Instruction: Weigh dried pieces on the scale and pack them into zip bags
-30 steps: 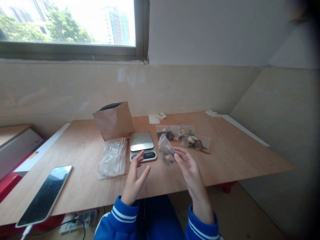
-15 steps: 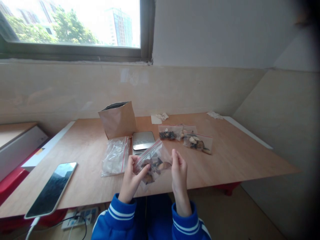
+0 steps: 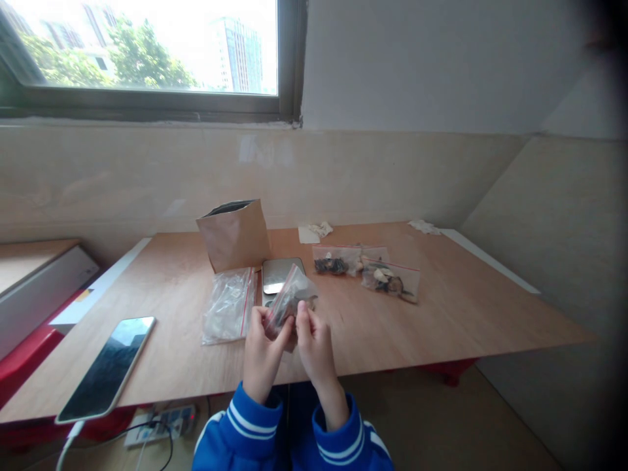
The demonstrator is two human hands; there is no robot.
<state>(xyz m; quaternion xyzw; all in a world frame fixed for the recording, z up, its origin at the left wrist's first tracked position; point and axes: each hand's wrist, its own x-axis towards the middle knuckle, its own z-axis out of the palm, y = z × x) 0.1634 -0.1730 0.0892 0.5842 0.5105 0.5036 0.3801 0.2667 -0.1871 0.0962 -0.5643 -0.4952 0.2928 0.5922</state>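
Both my hands hold one small clear zip bag (image 3: 293,296) with dark and pale pieces inside, above the table's near edge. My left hand (image 3: 261,353) pinches its lower left corner. My right hand (image 3: 314,347) is closed on its lower right side, close beside the left. Behind the bag sits a small silver kitchen scale (image 3: 279,275), partly hidden by it. A pile of empty clear zip bags (image 3: 228,306) lies left of the scale. Two filled zip bags (image 3: 366,270) lie to the right. A brown paper bag (image 3: 235,235) stands open behind.
A phone (image 3: 106,367) with a cable lies at the wooden table's (image 3: 441,314) near left. Crumpled white paper (image 3: 316,230) lies at the back, more (image 3: 424,227) at the far right. A power strip (image 3: 157,424) is on the floor. A low cabinet (image 3: 29,288) stands left.
My open hands took the bag off the table by the scale and lifted it. They have since moved closer together with the bag gripped between them.
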